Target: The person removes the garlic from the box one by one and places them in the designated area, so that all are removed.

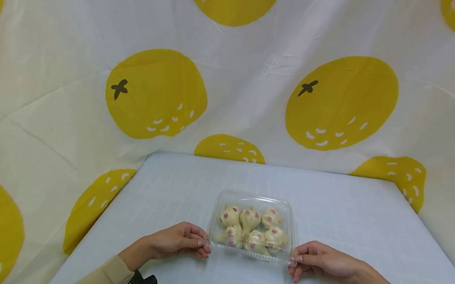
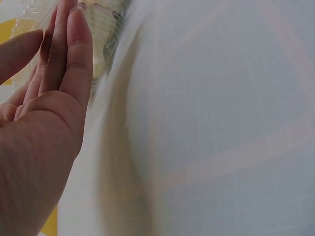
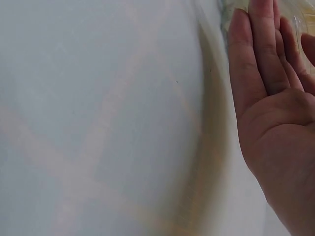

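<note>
A clear plastic clamshell container (image 1: 222, 201) lies on the table with its lid down. Several garlic bulbs (image 1: 250, 219), pale with purple streaks, show through it in two rows. At the container's front left corner, my left hand (image 1: 185, 242) pinches the edge between thumb and fingers. My right hand (image 1: 324, 262) does the same at the front right corner. In the left wrist view, the left fingers (image 2: 78, 54) overlap the container's ribbed side. The right wrist view has the right fingers (image 3: 243, 59) in front of the plastic, hiding much of that corner.
A pale, faintly checked cloth covers the table (image 1: 183, 174). Behind it and along the sides hangs a white curtain (image 1: 249, 84) printed with big yellow fruit. Black wrist cameras (image 1: 145, 283) sit below both hands, at the beige sleeves (image 1: 105, 276).
</note>
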Demonstrator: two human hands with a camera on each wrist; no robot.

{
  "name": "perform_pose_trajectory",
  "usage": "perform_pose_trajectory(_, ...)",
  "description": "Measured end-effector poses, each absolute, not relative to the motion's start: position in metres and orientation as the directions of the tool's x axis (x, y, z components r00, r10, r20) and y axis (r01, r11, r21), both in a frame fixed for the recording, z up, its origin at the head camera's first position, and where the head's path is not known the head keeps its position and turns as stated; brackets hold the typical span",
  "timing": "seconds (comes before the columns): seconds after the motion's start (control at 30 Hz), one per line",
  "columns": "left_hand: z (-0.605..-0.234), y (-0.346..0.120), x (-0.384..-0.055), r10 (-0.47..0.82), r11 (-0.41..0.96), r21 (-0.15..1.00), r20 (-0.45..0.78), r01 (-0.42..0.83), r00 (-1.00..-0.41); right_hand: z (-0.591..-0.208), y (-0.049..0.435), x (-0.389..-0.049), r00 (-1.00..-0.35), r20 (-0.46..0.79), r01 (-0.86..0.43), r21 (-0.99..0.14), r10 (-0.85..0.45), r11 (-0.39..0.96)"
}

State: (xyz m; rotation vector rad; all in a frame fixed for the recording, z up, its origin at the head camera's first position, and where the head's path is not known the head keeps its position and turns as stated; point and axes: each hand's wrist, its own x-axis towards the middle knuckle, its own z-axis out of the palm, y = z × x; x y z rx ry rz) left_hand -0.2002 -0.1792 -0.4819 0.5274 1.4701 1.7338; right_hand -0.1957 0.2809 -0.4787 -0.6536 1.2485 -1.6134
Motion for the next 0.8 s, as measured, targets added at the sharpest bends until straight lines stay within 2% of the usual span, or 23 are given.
perform_pose_trajectory(0.13, -0.4808, -0.1791, -0.2015, 0.789, -0.017, 0.958, -0.163, -0.287, -0.593, -0.48, 0.2815, -0.1964, -0.401, -0.104, 0.366, -0.929, -0.91, -0.055)
perform_pose_trajectory(0.4, -0.4833, -0.1763, -0.1991, 0.792, -0.014, 0.96, -0.159, -0.278, -0.589, -0.4777, 0.2813, -0.1932, -0.407, -0.119, 0.409, -0.911, -0.906, -0.064)
perform_pose_trajectory(0.8, -0.4793, -0.177, -0.197, 0.794, -0.008, 0.957, -0.17, -0.29, -0.583, -0.479, 0.2783, -0.1921, -0.453, -0.076, 0.343, -0.935, -0.888, -0.095)
